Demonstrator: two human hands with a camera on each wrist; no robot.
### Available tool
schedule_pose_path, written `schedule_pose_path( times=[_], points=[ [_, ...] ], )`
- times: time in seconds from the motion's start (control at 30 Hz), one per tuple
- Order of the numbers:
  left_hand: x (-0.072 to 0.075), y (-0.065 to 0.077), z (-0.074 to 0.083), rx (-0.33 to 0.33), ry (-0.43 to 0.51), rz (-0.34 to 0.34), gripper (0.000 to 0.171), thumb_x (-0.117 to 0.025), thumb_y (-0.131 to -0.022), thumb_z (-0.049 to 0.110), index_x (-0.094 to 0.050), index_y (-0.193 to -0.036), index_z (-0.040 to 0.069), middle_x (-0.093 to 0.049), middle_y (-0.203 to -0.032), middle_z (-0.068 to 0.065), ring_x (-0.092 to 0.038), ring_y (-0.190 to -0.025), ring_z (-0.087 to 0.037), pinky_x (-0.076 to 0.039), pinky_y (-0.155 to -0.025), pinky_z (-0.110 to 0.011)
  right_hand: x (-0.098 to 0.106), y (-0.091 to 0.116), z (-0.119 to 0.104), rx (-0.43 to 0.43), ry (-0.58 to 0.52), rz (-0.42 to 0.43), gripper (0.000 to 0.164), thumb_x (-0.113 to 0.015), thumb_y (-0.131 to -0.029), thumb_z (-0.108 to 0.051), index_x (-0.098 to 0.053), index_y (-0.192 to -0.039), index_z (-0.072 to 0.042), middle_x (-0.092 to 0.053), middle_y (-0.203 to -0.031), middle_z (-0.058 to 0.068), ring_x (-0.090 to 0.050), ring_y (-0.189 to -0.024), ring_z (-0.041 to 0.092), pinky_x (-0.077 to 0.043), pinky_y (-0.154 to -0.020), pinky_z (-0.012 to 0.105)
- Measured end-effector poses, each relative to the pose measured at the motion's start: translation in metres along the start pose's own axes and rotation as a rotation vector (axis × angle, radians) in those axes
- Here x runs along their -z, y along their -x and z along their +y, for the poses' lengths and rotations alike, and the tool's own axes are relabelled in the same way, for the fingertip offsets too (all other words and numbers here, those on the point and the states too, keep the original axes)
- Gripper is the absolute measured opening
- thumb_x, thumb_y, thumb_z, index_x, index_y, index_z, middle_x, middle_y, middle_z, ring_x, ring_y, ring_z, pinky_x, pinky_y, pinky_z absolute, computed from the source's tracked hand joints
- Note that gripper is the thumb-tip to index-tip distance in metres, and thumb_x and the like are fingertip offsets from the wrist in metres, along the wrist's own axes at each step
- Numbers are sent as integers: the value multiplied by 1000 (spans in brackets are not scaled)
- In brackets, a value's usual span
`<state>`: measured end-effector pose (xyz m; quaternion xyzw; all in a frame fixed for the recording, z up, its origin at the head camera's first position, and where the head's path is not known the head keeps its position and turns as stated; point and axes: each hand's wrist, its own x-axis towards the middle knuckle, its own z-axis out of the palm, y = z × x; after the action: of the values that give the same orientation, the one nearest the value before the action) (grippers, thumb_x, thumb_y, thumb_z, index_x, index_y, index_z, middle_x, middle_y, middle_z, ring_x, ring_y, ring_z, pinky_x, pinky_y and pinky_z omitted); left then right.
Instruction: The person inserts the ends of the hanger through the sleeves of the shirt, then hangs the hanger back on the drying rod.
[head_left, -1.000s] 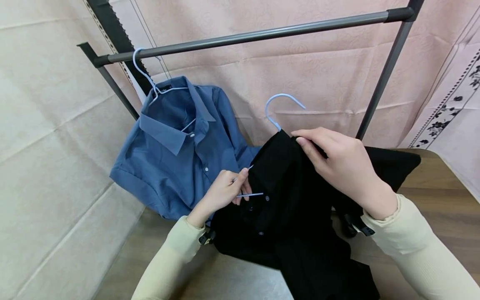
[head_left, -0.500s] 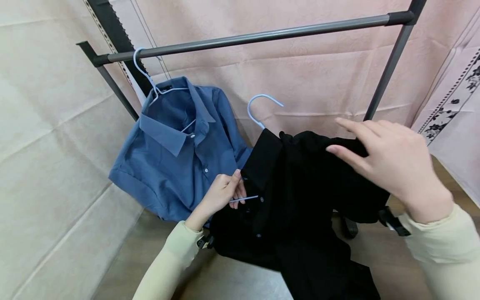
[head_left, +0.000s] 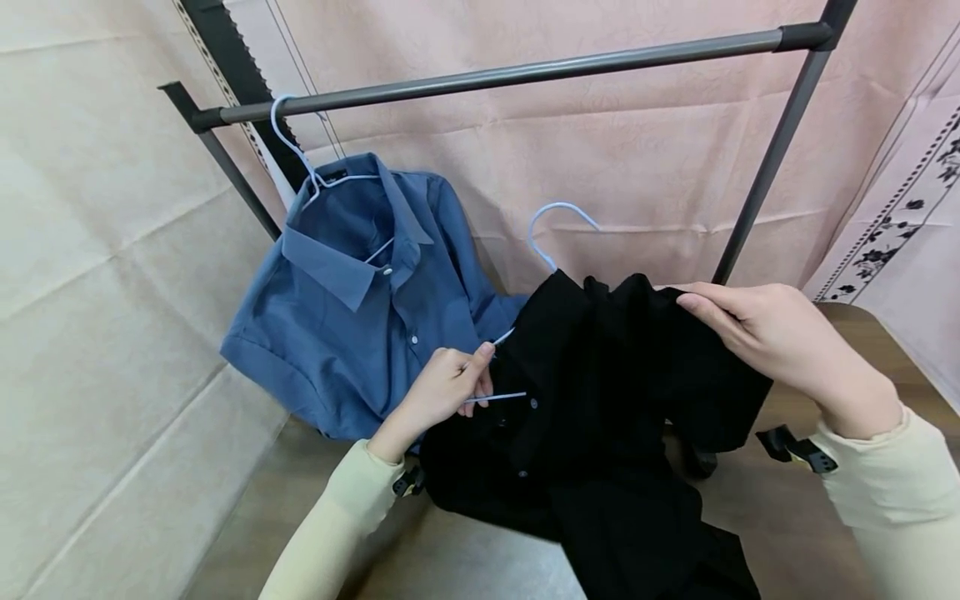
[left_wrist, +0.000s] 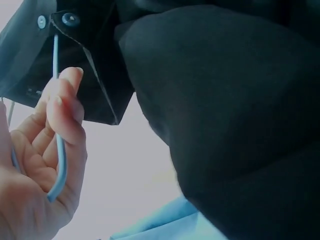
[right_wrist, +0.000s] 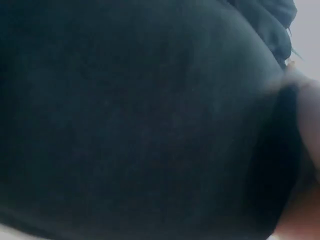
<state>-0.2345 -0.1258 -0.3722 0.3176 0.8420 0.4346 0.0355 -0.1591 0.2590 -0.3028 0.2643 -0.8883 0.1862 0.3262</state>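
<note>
A light blue hanger sits partly inside a black shirt, its hook rising above the collar. My left hand grips the hanger's end, and in the left wrist view the blue rod runs through the curled fingers beside the buttoned collar. On the other side, my right hand pinches the shirt's shoulder cloth between thumb and fingers. Black cloth fills most of the right wrist view and hides the right fingertips there. How far the hanger reaches inside the shirt is hidden.
A blue shirt hangs on another light blue hanger at the left of a dark metal rail. The rack's right post stands behind my right hand. Below lies a wooden surface.
My right hand let go near the collar, moved right with fingers spread, then took hold of the shoulder cloth. The hook swung left and came back. My left hand keeps its grip.
</note>
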Motion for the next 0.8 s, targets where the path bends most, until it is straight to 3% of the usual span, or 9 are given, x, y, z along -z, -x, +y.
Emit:
schedule_pose_path(
  times=[0.17, 0.27, 0.37, 0.4, 0.47, 0.57, 0.67, 0.8],
  points=[
    [-2, -1, 10, -24, -100, 13, 68, -35, -108, 53, -70, -65, 14, -60, -51, 3, -58, -45, -14, -50, -52, -31, -14, -6, -15, -5, -50, 40, 28, -54, -106, -20, -70, -128, -12, -71, -79, 2, -61, -62, 17, -49, -74, 40],
    [-2, 0, 16, -32, -151, 19, 66, -37, -108, 52, -70, -65, 14, -58, -50, 2, -56, -45, -13, -48, -54, -30, -21, -9, -23, -9, -78, 47, 31, -53, -106, -16, -67, -133, -16, -73, -90, -1, -61, -66, 12, -49, -77, 35],
    [-3, 1, 20, -34, -187, 26, 67, -37, -108, 52, -70, -64, 13, -60, -53, 2, -55, -44, -12, -46, -52, -31, -27, -11, -29, -23, -116, 52, 33, -53, -106, -13, -66, -136, -19, -71, -123, -4, -70, -92, 14, -49, -86, 26],
    [-3, 1, 21, -33, -195, 28, 68, -37, -107, 52, -70, -63, 12, -61, -53, 1, -54, -44, -12, -46, -51, -31, -29, -11, -30, -28, -127, 56, 33, -53, -106, -13, -67, -135, -19, -68, -128, -6, -68, -101, 14, -47, -90, 22],
    [-3, 2, 24, -31, -203, 29, 69, -38, -107, 53, -69, -62, 12, -61, -54, 1, -54, -44, -11, -46, -50, -31, -33, -10, -33, -38, -146, 63, 31, -52, -107, -16, -69, -133, -19, -69, -126, -6, -68, -103, 14, -45, -91, 18],
    [-4, 2, 28, -29, -205, 24, 69, -39, -106, 54, -69, -61, 11, -60, -53, 2, -54, -44, -11, -45, -49, -31, -37, -9, -36, -48, -150, 79, 31, -50, -108, -31, -72, -126, -18, -75, -108, -2, -69, -87, 16, -49, -82, 25],
    [-4, 2, 30, -31, -216, 22, 69, -40, -106, 55, -68, -60, 11, -57, -51, 6, -54, -44, -10, -45, -49, -30, -40, -10, -39, -40, -128, 86, 37, -60, -101, -44, -71, -120, -14, -74, -92, 2, -61, -66, 17, -49, -69, 38],
    [-4, 1, 32, -40, -250, 26, 69, -40, -106, 55, -67, -58, 13, -53, -49, 11, -53, -44, -9, -44, -49, -30, -42, -12, -41, -30, -105, 87, 34, -77, -90, -35, -71, -115, -13, -68, -77, -3, -43, -52, 8, -45, -59, 31]
  ],
)
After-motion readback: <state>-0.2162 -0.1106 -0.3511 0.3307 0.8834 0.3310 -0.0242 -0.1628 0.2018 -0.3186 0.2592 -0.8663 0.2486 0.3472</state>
